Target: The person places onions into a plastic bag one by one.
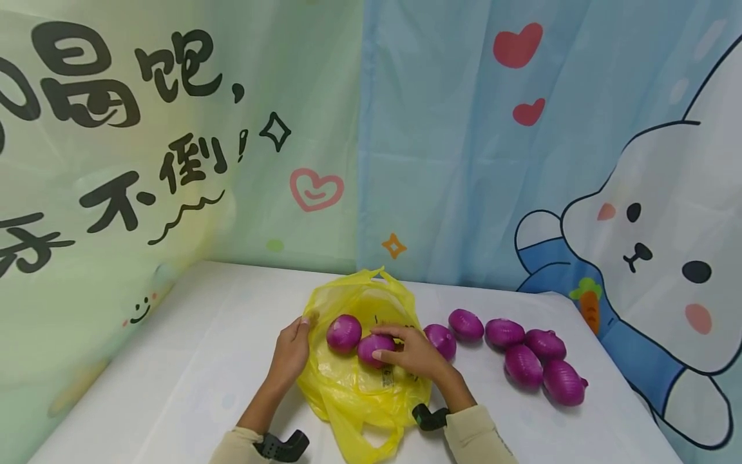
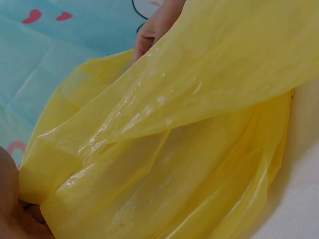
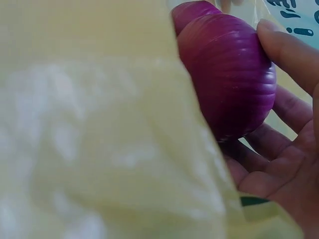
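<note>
A yellow plastic bag (image 1: 348,393) lies on the table with its mouth spread open. My left hand (image 1: 292,351) grips the bag's left rim, the thumb on top; in the left wrist view the bag (image 2: 149,149) hides much of that hand. Inside the mouth, my right hand (image 1: 418,351) holds a red onion (image 1: 373,348) between thumb and fingers. The right wrist view shows this onion (image 3: 232,74) against the fingers, partly covered by a fold of the bag. Another red onion (image 1: 344,333) rests in the bag just left of the held one.
Right beside the bag sits one red onion (image 1: 442,341), with another onion (image 1: 466,325) behind it. Farther right, several onions (image 1: 523,366) lie close together. The white table (image 1: 191,361) ends at a printed cloth backdrop (image 1: 429,161).
</note>
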{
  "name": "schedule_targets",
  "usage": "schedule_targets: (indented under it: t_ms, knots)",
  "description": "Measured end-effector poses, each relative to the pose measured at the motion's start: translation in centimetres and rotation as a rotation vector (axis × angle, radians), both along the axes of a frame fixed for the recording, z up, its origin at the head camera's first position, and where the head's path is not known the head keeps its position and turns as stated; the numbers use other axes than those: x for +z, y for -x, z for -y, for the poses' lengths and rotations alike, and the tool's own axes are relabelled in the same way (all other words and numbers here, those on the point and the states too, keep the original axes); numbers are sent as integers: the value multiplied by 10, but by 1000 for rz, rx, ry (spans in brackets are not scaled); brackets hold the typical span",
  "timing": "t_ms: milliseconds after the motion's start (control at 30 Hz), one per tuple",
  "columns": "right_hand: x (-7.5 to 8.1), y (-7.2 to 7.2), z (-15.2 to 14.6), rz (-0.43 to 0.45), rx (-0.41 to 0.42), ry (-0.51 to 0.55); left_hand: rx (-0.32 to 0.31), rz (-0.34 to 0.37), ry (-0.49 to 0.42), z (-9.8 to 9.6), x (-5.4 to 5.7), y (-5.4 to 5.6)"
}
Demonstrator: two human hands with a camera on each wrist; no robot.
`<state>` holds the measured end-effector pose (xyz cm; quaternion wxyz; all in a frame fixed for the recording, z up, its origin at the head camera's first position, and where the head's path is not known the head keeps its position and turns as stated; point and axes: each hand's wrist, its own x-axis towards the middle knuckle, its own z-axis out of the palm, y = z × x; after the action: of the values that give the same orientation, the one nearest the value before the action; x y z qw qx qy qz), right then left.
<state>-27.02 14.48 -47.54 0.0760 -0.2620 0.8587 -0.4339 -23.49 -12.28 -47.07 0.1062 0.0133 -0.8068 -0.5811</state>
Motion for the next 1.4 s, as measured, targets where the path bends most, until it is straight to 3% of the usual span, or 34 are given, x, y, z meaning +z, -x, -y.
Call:
schedule_targets:
  t_ms: [200, 567, 900, 1167, 1400]
  knots:
    - [4, -5, -4, -1, 14, 12, -1, 2, 4, -1, -1, 0]
    - [29, -18, -8, -7, 67, 34, 7, -5, 13, 0, -3, -1]
    - [43, -29, -18, -62, 47, 75, 5, 9, 11, -1, -3, 0]
    - [49, -25, -44, -123, -38, 231, 5, 9, -2, -2, -3, 1]
    - [48, -20, -59, -146, -148, 288, 9, 18, 3, -2, -1, -1]
